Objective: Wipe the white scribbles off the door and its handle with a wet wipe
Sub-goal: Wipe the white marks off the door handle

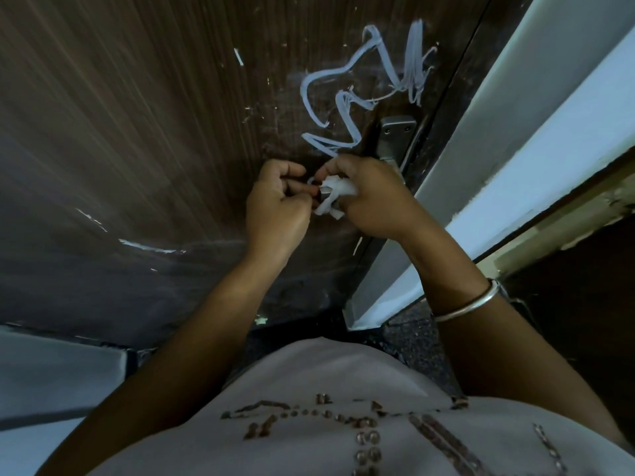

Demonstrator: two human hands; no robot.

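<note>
A dark brown wooden door [154,115] fills the upper view, with thick white scribbles [347,108] drawn on it left of and above the grey metal handle plate [395,139]. My right hand [371,197] grips a crumpled white wet wipe [331,197] wrapped round the tip of the handle lever, which is mostly hidden. My left hand [278,204] is just left of it, its fingers curled, pinching at the lever's end beside the wipe.
A white door frame [481,166] runs diagonally along the door's right edge. Small white marks [151,247] dot the door's lower left. A silver bangle [470,300] is on my right forearm. A pale surface [51,372] lies at lower left.
</note>
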